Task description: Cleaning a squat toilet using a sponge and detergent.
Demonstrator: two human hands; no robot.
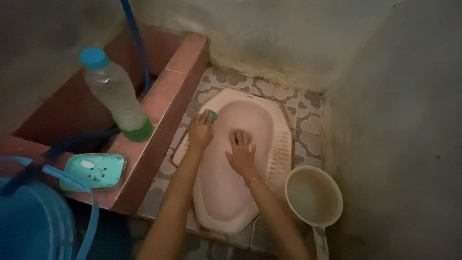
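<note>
A pale pink squat toilet pan [226, 192] is set into the patterned floor tiles. My left hand [199, 130] is closed on a green sponge [210, 115] at the pan's upper left rim. Inside the bowl, my right hand [241, 154] rests flat on the surface with fingers spread; a thin bracelet circles its wrist.
A white water dipper [314, 196] with a handle stands on the floor right of the pan. On the red tiled ledge [166, 91] stand a clear plastic bottle [115, 96] with a blue cap and a turquoise soap dish [94, 171]. A blue bucket [33, 221] sits at lower left. Grey walls close in behind and on the right.
</note>
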